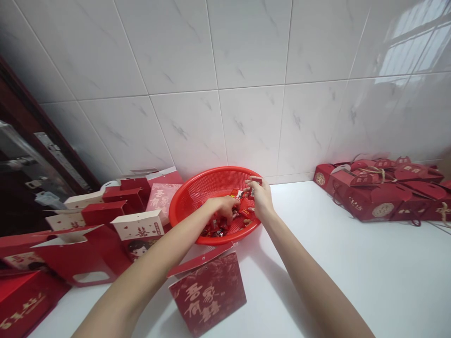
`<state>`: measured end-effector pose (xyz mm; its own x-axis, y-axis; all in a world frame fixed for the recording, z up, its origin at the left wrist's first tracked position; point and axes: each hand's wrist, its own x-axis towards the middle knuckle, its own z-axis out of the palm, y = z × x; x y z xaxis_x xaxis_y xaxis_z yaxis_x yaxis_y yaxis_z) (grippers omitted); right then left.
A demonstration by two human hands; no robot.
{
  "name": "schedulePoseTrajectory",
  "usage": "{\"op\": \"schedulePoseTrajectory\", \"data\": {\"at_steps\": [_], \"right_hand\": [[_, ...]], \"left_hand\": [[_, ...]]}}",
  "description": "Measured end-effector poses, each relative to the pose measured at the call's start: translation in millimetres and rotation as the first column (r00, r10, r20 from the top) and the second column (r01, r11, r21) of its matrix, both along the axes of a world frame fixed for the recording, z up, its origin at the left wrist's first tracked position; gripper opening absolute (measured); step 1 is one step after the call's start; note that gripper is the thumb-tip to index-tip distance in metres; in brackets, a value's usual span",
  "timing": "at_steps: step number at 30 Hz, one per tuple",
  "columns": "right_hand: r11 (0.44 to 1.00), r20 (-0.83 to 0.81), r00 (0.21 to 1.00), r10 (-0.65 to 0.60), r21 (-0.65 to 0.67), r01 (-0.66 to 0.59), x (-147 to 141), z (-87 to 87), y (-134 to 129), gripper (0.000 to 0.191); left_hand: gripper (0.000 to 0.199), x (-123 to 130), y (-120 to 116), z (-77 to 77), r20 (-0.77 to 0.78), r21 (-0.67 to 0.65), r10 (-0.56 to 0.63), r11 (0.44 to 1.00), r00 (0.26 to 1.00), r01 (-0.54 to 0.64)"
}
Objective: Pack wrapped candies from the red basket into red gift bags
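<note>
A red plastic basket (192, 188) with mesh sides stands against the wall, with a heap of wrapped candies (220, 230) in its bottom. My left hand (225, 207) reaches down into the basket, its fingers curled among the candies; whatever is in its grip is hidden. At the basket's right rim, my right hand (261, 197) is closed around several small wrapped candies, and one shows between its fingertips. Just in front of the basket, below my left forearm, a dark red gift box (211, 291) with pale lettering stands with its top flap raised.
Several red and cream gift boxes (95, 249) crowd the left side, some with open tops. More dark red boxes (373, 199) with cord handles are packed together at the back right. A white tabletop (352, 263) lies beneath, with a tiled wall (253, 126) behind.
</note>
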<state>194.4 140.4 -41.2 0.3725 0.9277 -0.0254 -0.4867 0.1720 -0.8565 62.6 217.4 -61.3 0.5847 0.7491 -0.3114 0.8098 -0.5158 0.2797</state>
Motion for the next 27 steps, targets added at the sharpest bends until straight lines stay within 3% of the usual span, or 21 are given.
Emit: {"op": "schedulePoseTrajectory", "data": {"at_steps": [4, 10, 16, 23, 27], "right_hand": [[1.0, 0.006, 1.0, 0.013, 0.001, -0.013, 0, -0.1, -1, 0.021], [1.0, 0.004, 1.0, 0.017, -0.003, -0.017, -1, 1.3, -3, 0.021], [1.0, 0.004, 1.0, 0.011, -0.009, -0.011, 0, 0.5, -2, 0.022], [1.0, -0.02, 1.0, 0.018, -0.003, -0.018, -1, -0.5, 0, 0.021], [1.0, -0.023, 0.999, 0.022, 0.006, -0.022, 0, -0.4, 0, 0.021]], "left_hand": [[0.053, -7, 3, 2.7, 0.011, -0.07, 0.034, 0.997, 0.999, -0.033], [0.048, -9, -1, 19.6, 0.118, 0.084, 0.042, 0.995, 0.992, -0.052], [0.057, -9, -2, 26.0, 0.267, 0.111, 0.024, 0.992, 0.963, -0.055], [0.048, -11, -2, 23.5, 0.468, -0.073, 0.2, 0.979, 0.861, -0.188], [0.028, -10, 0, 21.8, 0.507, -0.207, 0.287, 0.956, 0.813, -0.208]]}}
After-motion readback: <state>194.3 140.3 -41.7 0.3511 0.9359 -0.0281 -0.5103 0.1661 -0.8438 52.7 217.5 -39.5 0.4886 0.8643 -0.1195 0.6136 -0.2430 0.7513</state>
